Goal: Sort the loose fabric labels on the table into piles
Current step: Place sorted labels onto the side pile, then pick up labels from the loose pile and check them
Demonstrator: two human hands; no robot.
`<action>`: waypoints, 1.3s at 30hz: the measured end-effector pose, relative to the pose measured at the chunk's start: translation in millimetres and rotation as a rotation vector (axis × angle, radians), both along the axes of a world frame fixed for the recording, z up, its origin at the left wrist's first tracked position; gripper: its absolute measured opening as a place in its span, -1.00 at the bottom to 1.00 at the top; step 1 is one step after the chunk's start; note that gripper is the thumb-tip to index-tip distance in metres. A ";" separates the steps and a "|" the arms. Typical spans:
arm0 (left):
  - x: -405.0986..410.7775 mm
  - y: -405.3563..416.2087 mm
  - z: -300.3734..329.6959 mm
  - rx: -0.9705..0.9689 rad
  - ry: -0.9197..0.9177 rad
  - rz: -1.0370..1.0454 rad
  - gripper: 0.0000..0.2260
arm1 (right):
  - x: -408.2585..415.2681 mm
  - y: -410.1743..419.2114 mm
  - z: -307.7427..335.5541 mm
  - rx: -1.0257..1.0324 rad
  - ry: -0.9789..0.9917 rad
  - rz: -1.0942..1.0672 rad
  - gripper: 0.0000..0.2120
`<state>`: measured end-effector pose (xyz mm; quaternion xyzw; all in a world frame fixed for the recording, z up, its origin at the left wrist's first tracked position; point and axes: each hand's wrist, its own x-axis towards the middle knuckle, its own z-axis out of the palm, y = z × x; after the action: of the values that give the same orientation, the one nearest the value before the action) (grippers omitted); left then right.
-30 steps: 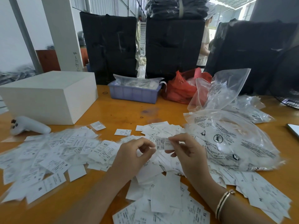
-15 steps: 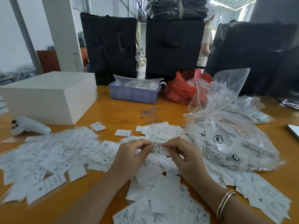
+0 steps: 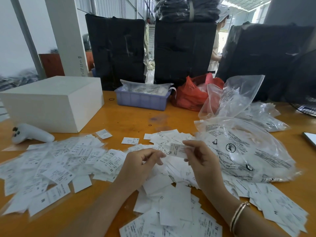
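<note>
White woven fabric labels (image 3: 56, 168), small printed rectangles, are lying loose across the near half of the orange wooden table (image 3: 136, 120), with one wide drift to the left and a thicker heap in the near middle. The right hand (image 3: 200, 161) is pinching a single white printed label (image 3: 177, 150) between thumb and fingertips, holding it just above the heap. The left hand (image 3: 142, 163) is hovering just beside that label's left edge, fingers loosely curled; whether it is touching the label is unclear, and it seems to be gripping nothing.

Judging by their thin, flat look, these labels are likely feather-light, limp and a little slick, so they are probably sliding over each other easily. Taking one by a short edge or corner with fingertips looks best. A large clear printed plastic bag (image 3: 248, 147) is lying just right of the hands.
</note>
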<state>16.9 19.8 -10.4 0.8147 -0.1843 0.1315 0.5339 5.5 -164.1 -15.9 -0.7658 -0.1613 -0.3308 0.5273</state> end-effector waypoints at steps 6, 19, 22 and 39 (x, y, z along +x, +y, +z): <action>0.0 -1.3 -0.1 0.003 0.009 0.011 -0.77 | -2.3 3.1 0.2 0.003 0.048 0.058 -0.58; 3.2 1.2 -6.3 0.004 -0.009 0.008 -0.78 | -0.1 3.3 -2.4 -0.046 0.061 0.091 -0.56; 5.2 1.9 -6.0 -0.058 0.005 0.015 -0.85 | 1.9 -0.7 0.4 0.003 0.050 0.066 -0.57; 3.2 -1.6 -2.8 -0.121 0.062 -0.045 -0.89 | -1.6 10.3 3.6 -0.061 0.194 0.145 -0.69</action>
<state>20.1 18.2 -13.2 0.7802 -0.1777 0.1051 0.5904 3.9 -153.8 -12.3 -0.7961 -0.1746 -0.2112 0.5396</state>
